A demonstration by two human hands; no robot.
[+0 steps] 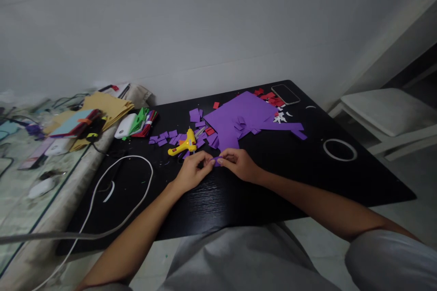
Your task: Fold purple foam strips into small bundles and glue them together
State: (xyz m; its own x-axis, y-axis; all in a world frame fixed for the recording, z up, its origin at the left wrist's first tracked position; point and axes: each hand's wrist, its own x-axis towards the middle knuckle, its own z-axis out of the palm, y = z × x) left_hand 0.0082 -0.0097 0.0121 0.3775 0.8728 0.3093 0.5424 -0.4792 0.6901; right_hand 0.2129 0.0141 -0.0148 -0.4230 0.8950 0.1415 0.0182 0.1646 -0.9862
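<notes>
Between my fingertips, low over the black table, is a small purple foam piece (217,162). My left hand (195,169) pinches its left end, and my right hand (239,163) pinches the right end, so both are closed on it. Just beyond my left hand lies a yellow glue gun (183,142) on its side. Large purple foam sheets (235,113) spread out past my right hand. Many small purple cut pieces (164,138) are scattered around the glue gun, with a few red pieces (209,131) among them. The fingers partly hide the held piece.
A white cable (150,177) loops across the left side of the black table (273,191). Folded green and red sheets (141,122) lie at the back left. A phone (285,94) and a white ring (340,150) are on the right. A glass-topped table (20,200) holds clutter at left.
</notes>
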